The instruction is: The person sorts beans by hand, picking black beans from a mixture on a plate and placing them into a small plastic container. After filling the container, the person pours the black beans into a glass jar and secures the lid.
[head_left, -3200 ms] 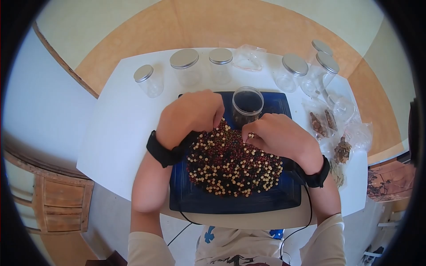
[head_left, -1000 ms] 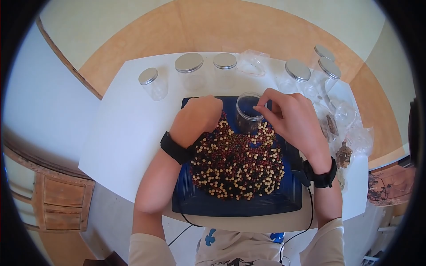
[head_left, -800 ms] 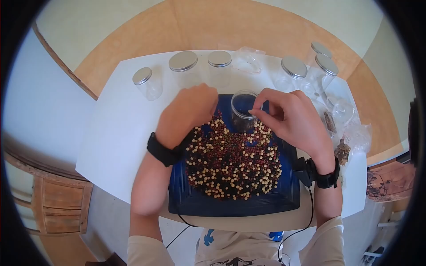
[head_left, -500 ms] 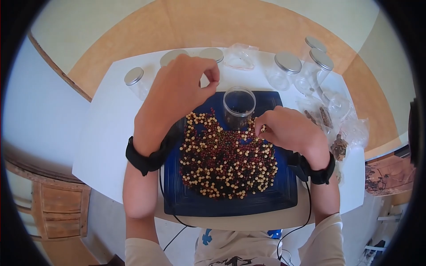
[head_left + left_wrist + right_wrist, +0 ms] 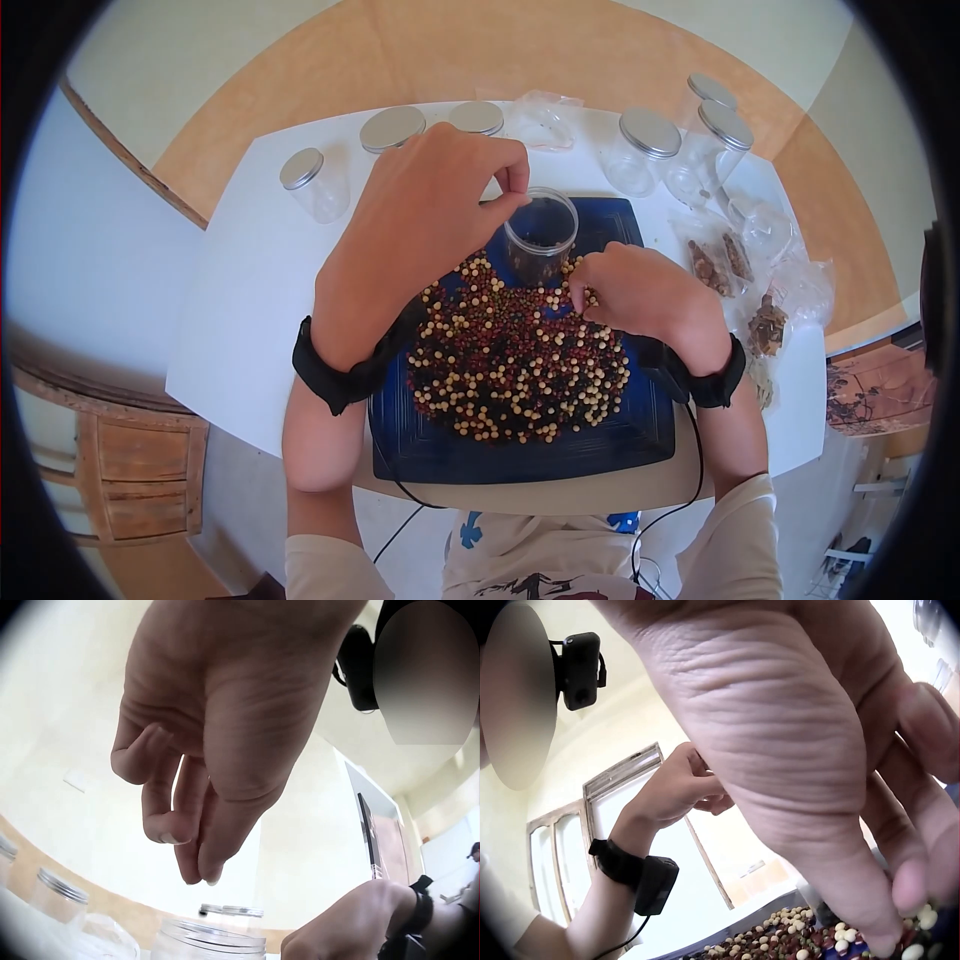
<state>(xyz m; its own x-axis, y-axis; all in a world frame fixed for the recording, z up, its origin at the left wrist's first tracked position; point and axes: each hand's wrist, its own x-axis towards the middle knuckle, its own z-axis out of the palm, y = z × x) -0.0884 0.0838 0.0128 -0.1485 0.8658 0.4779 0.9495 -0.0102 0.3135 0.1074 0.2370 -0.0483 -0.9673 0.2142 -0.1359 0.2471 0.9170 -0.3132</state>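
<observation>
Mixed dried beans (image 5: 510, 385), cream, red, green and black, lie heaped on a dark blue square tray (image 5: 520, 466). At the tray's far side stands a clear lidless jar (image 5: 537, 268) with dark contents. My left hand (image 5: 428, 205) is raised with thumb and index fingertips together beside the jar's rim. No bean shows between those tips; in the left wrist view a small dark speck (image 5: 202, 912) appears just below them. My right hand (image 5: 648, 292) reaches down into the pile right of the jar. In the right wrist view its thumb and index tips are slightly apart among the beans.
Clear jars with silver lids stand along the back of the white table (image 5: 240, 330), such as a left one (image 5: 318, 190) and a right one (image 5: 640, 160). Plastic bags with brown dried pieces (image 5: 768, 325) lie at the right. Cables hang from both wrist cameras.
My left hand has risen from the pile and moved over to the jar's rim. My right hand was at the jar's mouth a second ago and has lowered back to the beans.
</observation>
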